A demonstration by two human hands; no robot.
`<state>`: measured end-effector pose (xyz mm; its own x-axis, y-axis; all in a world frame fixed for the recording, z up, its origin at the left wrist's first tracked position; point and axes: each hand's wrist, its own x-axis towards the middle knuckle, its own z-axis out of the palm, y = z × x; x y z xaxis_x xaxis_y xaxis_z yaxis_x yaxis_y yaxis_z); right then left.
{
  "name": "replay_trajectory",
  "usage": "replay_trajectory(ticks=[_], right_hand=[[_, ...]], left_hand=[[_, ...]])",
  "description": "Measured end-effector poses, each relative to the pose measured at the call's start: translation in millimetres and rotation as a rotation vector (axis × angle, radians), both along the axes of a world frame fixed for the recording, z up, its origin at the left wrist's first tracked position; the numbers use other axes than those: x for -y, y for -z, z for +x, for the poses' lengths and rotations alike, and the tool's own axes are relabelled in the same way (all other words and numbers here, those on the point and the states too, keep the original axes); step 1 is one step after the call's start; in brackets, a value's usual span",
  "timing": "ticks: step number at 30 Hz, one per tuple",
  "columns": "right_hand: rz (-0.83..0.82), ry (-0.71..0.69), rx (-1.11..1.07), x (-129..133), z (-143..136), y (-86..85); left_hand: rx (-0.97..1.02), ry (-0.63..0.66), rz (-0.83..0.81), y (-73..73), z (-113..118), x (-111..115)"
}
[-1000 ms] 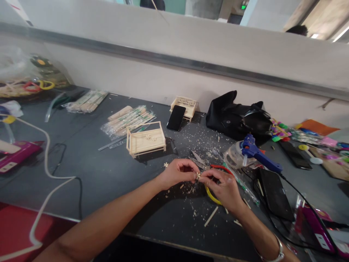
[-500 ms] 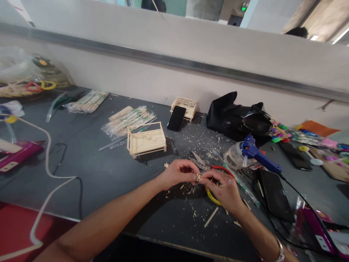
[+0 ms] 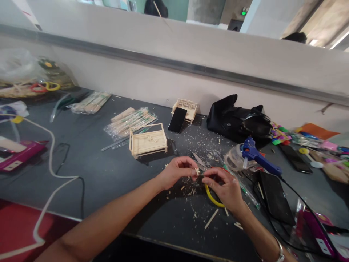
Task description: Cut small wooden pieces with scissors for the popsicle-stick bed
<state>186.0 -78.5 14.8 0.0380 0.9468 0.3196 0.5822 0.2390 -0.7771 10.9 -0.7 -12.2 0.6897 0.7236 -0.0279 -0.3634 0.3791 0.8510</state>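
My left hand (image 3: 181, 172) pinches a small pale wooden flower (image 3: 197, 171) between thumb and fingertips. Just to its right, a small gap away, my right hand (image 3: 225, 187) has its thumb and fingers drawn together; whatever they may hold is too small to make out. Beneath the hands lie scissors (image 3: 214, 198) with a yellow and a red handle, partly covered by the right hand. A miniature wooden stick frame (image 3: 148, 143) with tiny flowers on its top stands to the left. Behind it, a small wooden bench (image 3: 189, 107) has a phone (image 3: 177, 119) leaning on it.
A blue glue gun (image 3: 256, 156) rests on a clear tape roll (image 3: 233, 156) at right, its cord trailing past a dark phone (image 3: 275, 196). Further back sits a black bag (image 3: 237, 120). Bagged wooden sticks (image 3: 133, 122) lie at left. Wood crumbs litter the dark table (image 3: 109, 174).
My right fingertips have parted from the flower and moved slightly right. The flower stays in my left fingertips, now more exposed.
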Motion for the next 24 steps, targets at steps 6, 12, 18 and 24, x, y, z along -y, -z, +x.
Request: replay_trajectory(ticks=[6,12,18,24], right_hand=[[0.079,0.021,0.030,0.8,-2.3,6.2],[0.178,-0.018,0.093,1.9,-2.8,7.5],[0.280,-0.043,0.195,0.7,-1.4,6.4],[0.286,-0.054,0.235,0.7,-0.7,8.7]], left_hand=[[0.022,-0.028,-0.085,-3.9,0.5,0.1],[0.013,-0.035,-0.096,-4.9,1.6,-0.3],[0.007,-0.036,-0.083,-3.4,2.7,-0.1],[0.002,-0.032,-0.047,-1.5,2.7,-0.1]])
